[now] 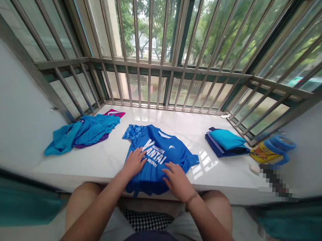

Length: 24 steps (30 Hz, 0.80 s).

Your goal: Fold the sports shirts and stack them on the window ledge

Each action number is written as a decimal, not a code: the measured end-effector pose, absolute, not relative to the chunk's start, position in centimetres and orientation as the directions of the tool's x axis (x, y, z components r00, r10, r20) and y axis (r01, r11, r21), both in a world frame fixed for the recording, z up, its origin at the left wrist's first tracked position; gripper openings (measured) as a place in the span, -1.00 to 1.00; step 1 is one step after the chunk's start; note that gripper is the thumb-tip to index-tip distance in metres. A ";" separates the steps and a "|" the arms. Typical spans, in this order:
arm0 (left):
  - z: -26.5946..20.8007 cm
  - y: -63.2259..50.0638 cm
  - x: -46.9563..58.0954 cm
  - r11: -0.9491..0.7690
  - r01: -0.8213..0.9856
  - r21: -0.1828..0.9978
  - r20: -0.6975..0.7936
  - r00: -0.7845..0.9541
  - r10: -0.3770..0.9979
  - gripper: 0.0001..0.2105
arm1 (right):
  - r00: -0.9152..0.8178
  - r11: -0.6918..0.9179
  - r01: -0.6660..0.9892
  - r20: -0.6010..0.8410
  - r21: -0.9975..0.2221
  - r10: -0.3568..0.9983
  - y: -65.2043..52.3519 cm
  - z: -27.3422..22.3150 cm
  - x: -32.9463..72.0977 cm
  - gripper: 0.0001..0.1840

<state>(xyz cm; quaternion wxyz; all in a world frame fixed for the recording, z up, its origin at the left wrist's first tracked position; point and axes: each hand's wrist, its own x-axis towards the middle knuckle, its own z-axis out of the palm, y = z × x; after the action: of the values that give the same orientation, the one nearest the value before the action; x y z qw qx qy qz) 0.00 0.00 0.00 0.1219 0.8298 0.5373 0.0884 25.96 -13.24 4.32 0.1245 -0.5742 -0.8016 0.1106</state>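
A blue T-shirt (175,149) with white lettering lies face up on the white sill, its neck toward the window and its hem hanging over the front edge. My left hand (134,162) rests on the left of its chest, over part of the print, fingers stretched out. On the other side, my right hand (177,179) touches the shirt below the lettering, with its fingers spread. Neither hand grips the cloth. The left sleeve in view has a patterned print, and the right sleeve lies out to the side.
A loose heap of turquoise clothes (91,130) with purple and pink pieces lies at the left. Folded clothes (226,142) are stacked at the right, near a blue and yellow bottle (270,151). Metal bars (168,68) line the window behind the sill (92,165).
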 end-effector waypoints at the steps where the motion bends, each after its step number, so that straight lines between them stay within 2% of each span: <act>1: 0.0 -1.0 0.1 -0.386 0.884 0.263 0.019 0.395 0.918 -0.51 | -0.236 0.249 0.926 0.079 -0.285 0.969 -12.4 4.2 26.6 -0.56; 5: 0.3 -5.8 0.0 -0.384 0.906 0.178 0.030 0.385 0.923 -0.50 | 0.075 -0.079 0.988 -0.034 -0.136 0.997 -10.3 3.4 29.1 -0.47; 8: 1.2 -8.9 -0.4 -0.376 0.914 0.149 -0.003 0.381 0.925 -0.58 | 0.232 -0.238 0.970 -0.104 -0.049 0.967 -10.0 2.3 30.7 -0.41; 11: 2.5 -10.0 -0.2 -0.367 0.918 0.147 -0.076 0.381 0.922 -0.67 | 0.310 -0.312 0.950 -0.068 -0.016 0.948 -10.3 1.4 32.1 -0.39; 14: 3.0 -8.9 1.1 -0.382 0.911 0.155 -0.052 0.394 0.918 -0.67 | 0.407 -0.407 0.913 -0.025 0.003 0.913 -10.8 1.0 33.3 -0.40; 19: 0.8 -6.0 2.9 -0.286 0.945 0.156 0.011 0.288 0.958 -0.50 | 0.489 -0.490 0.871 0.040 0.019 0.871 -12.0 0.2 36.4 -0.42; 24: -0.9 -4.8 1.7 -0.188 0.962 0.200 -0.023 0.196 0.980 -0.41 | 0.444 -0.444 0.895 0.018 0.041 0.896 -14.6 0.4 42.3 -0.48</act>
<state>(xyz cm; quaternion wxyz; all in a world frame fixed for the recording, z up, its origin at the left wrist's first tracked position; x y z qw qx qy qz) 1.66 -4.76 -0.86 0.0851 0.7687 0.6315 0.0550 42.32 -14.63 0.42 -0.0126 -0.8496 -0.5270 -0.0186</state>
